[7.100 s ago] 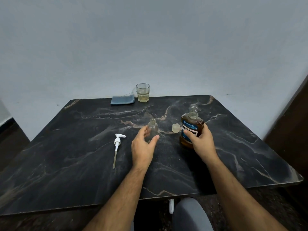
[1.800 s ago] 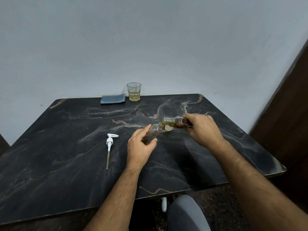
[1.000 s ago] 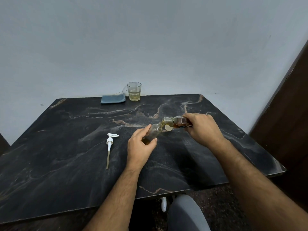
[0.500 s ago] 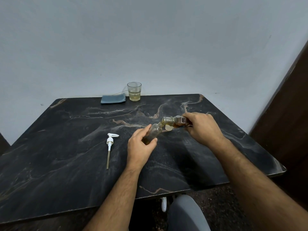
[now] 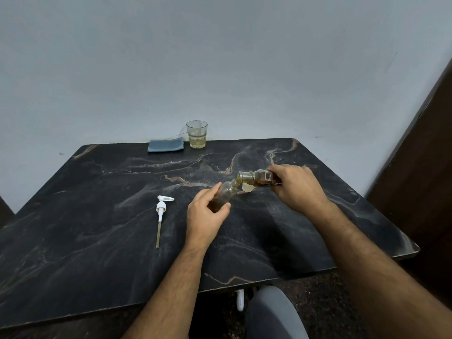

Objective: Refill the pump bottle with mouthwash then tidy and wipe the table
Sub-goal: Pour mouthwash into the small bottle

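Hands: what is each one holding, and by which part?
The left hand grips the small pump bottle around its lower body. The right hand holds the tipped mouthwash bottle around its body, neck free.

Black marble-look table (image 5: 97,228), pale veins running across it. A white pump head (image 5: 161,207) with its tube lies left of centre; a folded blue cloth (image 5: 165,145) and a glass (image 5: 197,134) sit side by side at the far edge. A small cap (image 5: 247,187) rests mid-table.

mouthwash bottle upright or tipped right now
Tipped: the right hand holds the mouthwash bottle sideways, its neck meeting the small bottle's mouth.
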